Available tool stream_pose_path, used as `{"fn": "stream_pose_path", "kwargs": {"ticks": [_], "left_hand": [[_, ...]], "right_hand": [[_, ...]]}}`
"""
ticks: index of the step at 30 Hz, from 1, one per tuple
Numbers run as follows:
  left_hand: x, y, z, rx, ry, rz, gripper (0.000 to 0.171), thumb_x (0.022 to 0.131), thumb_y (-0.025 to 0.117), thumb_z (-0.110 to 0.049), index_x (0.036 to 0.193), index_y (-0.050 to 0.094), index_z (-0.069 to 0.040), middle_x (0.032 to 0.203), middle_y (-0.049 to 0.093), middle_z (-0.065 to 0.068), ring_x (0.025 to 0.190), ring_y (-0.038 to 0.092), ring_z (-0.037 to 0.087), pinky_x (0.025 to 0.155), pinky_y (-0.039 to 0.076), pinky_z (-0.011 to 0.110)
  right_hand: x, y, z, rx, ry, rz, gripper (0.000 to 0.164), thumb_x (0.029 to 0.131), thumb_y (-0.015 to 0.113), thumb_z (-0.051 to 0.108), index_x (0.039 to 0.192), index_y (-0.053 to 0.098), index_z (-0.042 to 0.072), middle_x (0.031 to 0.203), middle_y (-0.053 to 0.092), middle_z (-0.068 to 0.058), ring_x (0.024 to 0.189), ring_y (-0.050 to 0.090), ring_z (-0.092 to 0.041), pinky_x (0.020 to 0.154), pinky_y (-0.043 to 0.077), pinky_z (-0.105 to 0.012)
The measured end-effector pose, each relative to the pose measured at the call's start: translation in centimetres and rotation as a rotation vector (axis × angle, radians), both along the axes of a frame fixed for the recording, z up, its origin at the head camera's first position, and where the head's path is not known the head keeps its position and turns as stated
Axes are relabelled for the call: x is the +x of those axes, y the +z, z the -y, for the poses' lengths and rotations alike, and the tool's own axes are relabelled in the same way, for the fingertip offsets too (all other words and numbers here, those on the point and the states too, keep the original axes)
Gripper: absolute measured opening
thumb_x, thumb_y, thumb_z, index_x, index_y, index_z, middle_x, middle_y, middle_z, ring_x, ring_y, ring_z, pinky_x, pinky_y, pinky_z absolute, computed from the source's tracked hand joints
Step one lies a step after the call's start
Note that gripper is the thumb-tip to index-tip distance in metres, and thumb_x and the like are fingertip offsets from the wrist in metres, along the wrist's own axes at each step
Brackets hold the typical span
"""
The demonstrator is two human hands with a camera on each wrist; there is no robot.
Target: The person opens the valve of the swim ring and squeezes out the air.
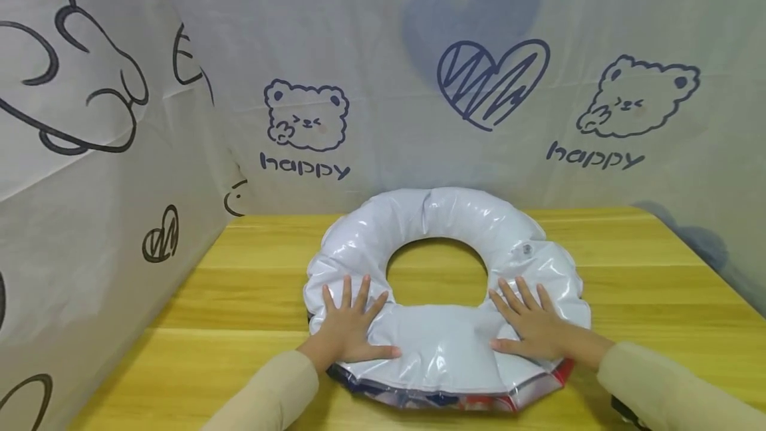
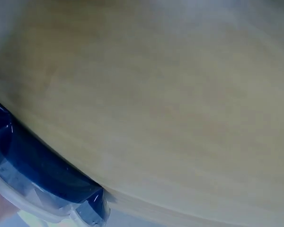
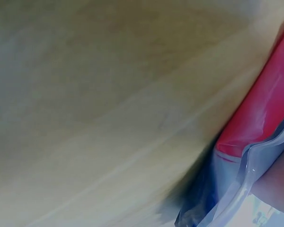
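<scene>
A puffed-up inflatable swim ring (image 1: 443, 344) lies on the wooden table, white face up, its round hole showing the wood beneath. Along its near edge the underside shows dark blue and red print. My left hand (image 1: 350, 331) rests with fingers spread on the ring's left front part. On the right front part, my right hand (image 1: 532, 328) lies likewise, palm down and fingers spread. A small round valve (image 1: 527, 249) sits on the ring beyond the right hand. The left wrist view catches the ring's blue edge (image 2: 47, 165); the right wrist view catches its red edge (image 3: 260, 113).
The yellow wood-grain table (image 1: 239, 311) extends to both sides of the ring. Behind it hangs a pale cloth (image 1: 383, 38) with bear and heart drawings, close to the ring's far side. Another printed cloth (image 1: 90, 218) borders the table on the left.
</scene>
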State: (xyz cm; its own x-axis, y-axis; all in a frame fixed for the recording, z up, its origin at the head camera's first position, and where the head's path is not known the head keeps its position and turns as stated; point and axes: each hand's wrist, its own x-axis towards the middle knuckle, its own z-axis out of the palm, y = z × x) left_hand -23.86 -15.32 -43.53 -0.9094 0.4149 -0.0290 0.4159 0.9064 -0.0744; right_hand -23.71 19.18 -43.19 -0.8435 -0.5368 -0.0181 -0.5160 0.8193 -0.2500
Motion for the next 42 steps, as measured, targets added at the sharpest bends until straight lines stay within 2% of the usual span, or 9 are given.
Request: {"fn": "stream_pose_path", "kwargs": {"ticks": [8, 20, 26, 29, 35, 42], "left_hand": [[-0.4, 0.0, -0.2, 0.026, 0.017, 0.047, 0.099, 0.073, 0.040, -0.082, 0.150, 0.013, -0.026, 0.156, 0.005, 0.017, 0.137, 0.006, 0.052, 0.098, 0.003, 0.077], [-0.6, 0.7, -0.7, 0.027, 0.036, 0.089, 0.094, 0.076, 0.043, -0.079, 0.149, 0.017, -0.026, 0.156, 0.005, 0.017, 0.137, 0.005, 0.052, 0.099, 0.001, 0.076], [-0.8, 0.3, -0.9, -0.019, 0.051, 0.082, 0.096, 0.073, 0.038, -0.083, 0.149, 0.018, -0.029, 0.157, 0.002, 0.014, 0.138, 0.003, 0.051, 0.098, 0.001, 0.076], [-0.8, 0.3, -1.0, -0.048, 0.056, 0.069, 0.097, 0.071, 0.036, -0.086, 0.149, 0.019, -0.030, 0.157, 0.002, 0.013, 0.138, 0.002, 0.051, 0.098, 0.000, 0.076], [-0.1, 0.9, -1.5, -0.125, 0.067, 0.031, 0.097, 0.071, 0.033, -0.086, 0.148, 0.021, -0.029, 0.156, 0.006, 0.015, 0.138, 0.007, 0.051, 0.100, 0.005, 0.075], [0.7, 1.3, -2.0, -0.216, 0.105, -0.020, 0.099, 0.069, 0.030, -0.089, 0.148, 0.023, -0.030, 0.156, 0.011, 0.014, 0.139, 0.011, 0.048, 0.102, 0.010, 0.072]], "right_hand": [[-0.4, 0.7, 0.5, 0.027, -0.007, 0.096, 0.091, 0.086, 0.050, 0.059, 0.146, 0.018, -0.003, 0.153, 0.004, -0.027, 0.137, -0.006, -0.053, 0.103, -0.009, -0.069], [-0.7, 1.3, 0.6, 0.040, -0.011, 0.156, 0.091, 0.087, 0.048, 0.060, 0.146, 0.018, -0.003, 0.153, 0.006, -0.028, 0.137, -0.005, -0.053, 0.102, -0.006, -0.070], [-1.2, 0.2, 0.5, 0.098, -0.033, 0.099, 0.096, 0.084, 0.045, 0.067, 0.145, 0.020, -0.003, 0.153, 0.008, -0.028, 0.137, -0.004, -0.052, 0.104, -0.006, -0.068], [-0.9, 0.5, 1.0, 0.128, -0.036, 0.074, 0.097, 0.083, 0.046, 0.067, 0.143, 0.023, -0.005, 0.151, 0.011, -0.031, 0.136, -0.001, -0.055, 0.104, -0.005, -0.069], [0.1, 1.6, 2.3, 0.192, -0.053, 0.024, 0.094, 0.083, 0.051, 0.063, 0.140, 0.030, -0.009, 0.147, 0.018, -0.035, 0.133, 0.006, -0.059, 0.102, -0.001, -0.071], [0.2, 1.3, 2.9, 0.256, -0.077, -0.036, 0.095, 0.082, 0.050, 0.065, 0.140, 0.031, -0.008, 0.147, 0.020, -0.034, 0.134, 0.008, -0.057, 0.105, -0.001, -0.069]]}}
